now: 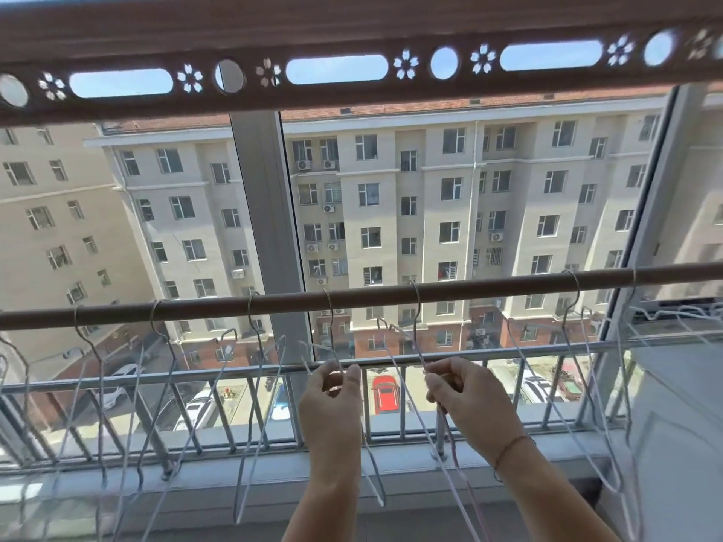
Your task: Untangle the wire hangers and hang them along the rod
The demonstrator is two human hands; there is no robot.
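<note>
Two hangers in hand, both already hooked on the rod (371, 296). Left hand (332, 400) pinches the neck of the one hooked straight above it (330, 318); right hand (461, 397) is curled round the wires of its neighbour (418, 307). Both hands are clamped on wire, not free.

Key geometry: the rod runs left-right across us, above and beyond the hands. Each hook sits directly above the hand gripping it. The hanger bodies hang edge-on, with their long arms dropping steeply toward us. Shoulder wires of the two cross in the gap between the hands; we cannot tell whether they are interlocked or just overlapping.

We judge the next move is to part them sideways along the rod. A bare stretch of rod lies to the right, so the right hand is the nearer one for that slide.

Materials: thin pale coated wire, springy, with notched shoulders. The rod is a smooth brown tube. The other wire hangers (261, 420) are spaced along it on both sides. Above is a brown rail (352, 99) with flower cut-outs.
</note>
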